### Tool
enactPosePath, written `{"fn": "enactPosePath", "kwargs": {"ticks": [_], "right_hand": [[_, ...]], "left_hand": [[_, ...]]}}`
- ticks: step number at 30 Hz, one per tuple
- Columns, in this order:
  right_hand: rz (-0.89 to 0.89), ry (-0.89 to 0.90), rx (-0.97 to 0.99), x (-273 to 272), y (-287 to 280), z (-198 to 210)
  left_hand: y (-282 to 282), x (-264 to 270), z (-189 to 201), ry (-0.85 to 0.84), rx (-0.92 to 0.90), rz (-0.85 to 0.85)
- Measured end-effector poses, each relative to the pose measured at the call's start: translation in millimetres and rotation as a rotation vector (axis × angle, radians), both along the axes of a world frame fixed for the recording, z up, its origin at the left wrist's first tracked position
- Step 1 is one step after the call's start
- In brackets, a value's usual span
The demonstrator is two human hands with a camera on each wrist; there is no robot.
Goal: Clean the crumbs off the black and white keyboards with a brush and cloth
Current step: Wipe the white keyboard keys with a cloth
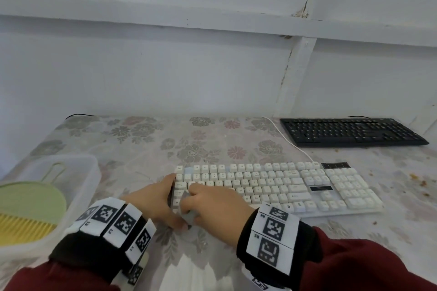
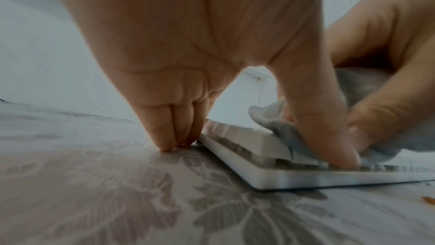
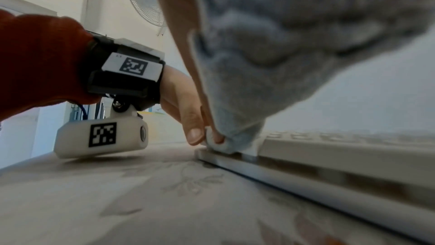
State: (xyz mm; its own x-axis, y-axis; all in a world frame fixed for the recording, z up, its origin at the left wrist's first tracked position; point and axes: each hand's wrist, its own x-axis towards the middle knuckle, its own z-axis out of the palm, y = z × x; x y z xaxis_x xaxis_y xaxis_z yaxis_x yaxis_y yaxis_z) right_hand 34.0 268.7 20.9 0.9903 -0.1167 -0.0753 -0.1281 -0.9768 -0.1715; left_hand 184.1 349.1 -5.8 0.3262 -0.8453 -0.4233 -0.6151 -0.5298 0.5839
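Backdrop: pale wall behind a surface (image 1: 146, 149) under a floral cover.
White keyboard (image 1: 279, 186): near centre, long axis running left to right, cable leading off the far edge.
Black keyboard (image 1: 352, 131): far right, well apart from both hands, long axis also left to right.
Right hand (image 1: 215, 201): curled round a bunched grey cloth (image 3: 270, 53), pressing its lower tip onto the near-left corner of the white keyboard.
Left hand (image 1: 153, 198): fingers (image 2: 164, 132) straight and together, tips down on the surface against the left end of the white keyboard, thumb on the near edge; holding nothing, steadying the board.
Brush (image 1: 28, 217): green with yellow bristles, lying in a clear tub (image 1: 78, 165) at far left, nearer the left hand.
Crumbs (image 1: 418, 182): scattered on the surface beyond the right end of the white keyboard; one orange speck near its front edge.
Key relation: unwiped length of the white keyboard stretching rightward from the cloth, so a wipe along the long axis, away from the left hand, seems the likely move.
Judged stage: cloth pass on the white keyboard, apparently at its start.
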Motion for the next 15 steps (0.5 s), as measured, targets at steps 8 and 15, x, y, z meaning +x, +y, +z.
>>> {"fn": "enactPosePath", "kwargs": {"ticks": [8,15], "right_hand": [[-0.049,-0.012,-0.039,-19,-11,-4],[-0.173,0.013,0.019,-46,-45,7]], "left_hand": [[2,5,-9,0.041,-0.023,0.055],[0,3,-6,-0.006,0.018,0.038]]}}
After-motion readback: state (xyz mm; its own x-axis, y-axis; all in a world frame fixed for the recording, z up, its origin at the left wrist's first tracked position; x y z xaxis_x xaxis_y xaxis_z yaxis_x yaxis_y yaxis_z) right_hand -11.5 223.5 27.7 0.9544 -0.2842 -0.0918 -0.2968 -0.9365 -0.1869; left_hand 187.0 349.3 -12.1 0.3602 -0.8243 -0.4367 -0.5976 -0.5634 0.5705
